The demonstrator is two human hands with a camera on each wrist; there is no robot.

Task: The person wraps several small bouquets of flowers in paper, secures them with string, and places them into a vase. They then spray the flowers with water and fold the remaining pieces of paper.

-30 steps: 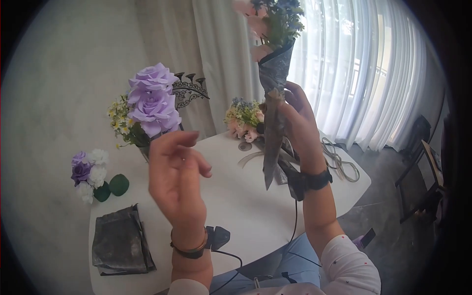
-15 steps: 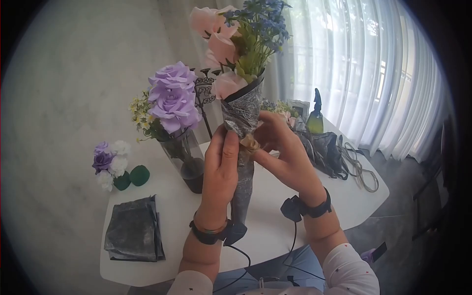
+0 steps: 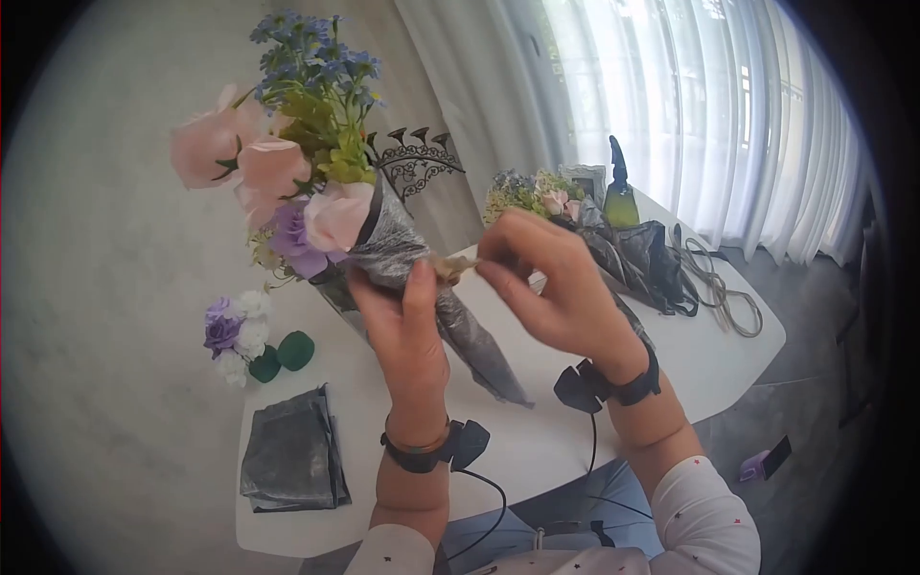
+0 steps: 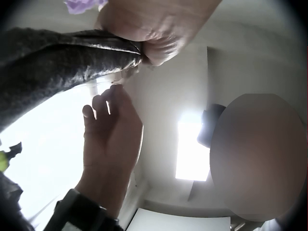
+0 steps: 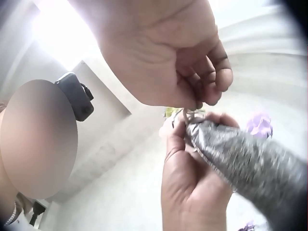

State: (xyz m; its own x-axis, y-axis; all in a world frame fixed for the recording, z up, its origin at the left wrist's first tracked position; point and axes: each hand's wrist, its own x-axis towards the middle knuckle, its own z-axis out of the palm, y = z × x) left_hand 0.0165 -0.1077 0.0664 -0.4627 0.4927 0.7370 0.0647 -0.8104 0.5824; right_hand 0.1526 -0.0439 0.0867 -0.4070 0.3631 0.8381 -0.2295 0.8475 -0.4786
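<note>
So, bouquet is above the table, tilted, flower end up. Left hand grips its wrap at the neck, thumb on top; right hand pinches the ribbon there. Folded paper on table's near-left corner, bottle on its far side.

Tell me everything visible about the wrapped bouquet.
The bouquet has pale pink roses, small blue flowers and green leaves in a crinkled grey wrap resembling paper or fabric, dark-edged at the mouth and tapering below. A tan ribbon sits at its narrow waist, one end pinched by the right hand. The left hand holds the wrap. It tilts, flowers toward the head view's upper left, above the white table.
</note>
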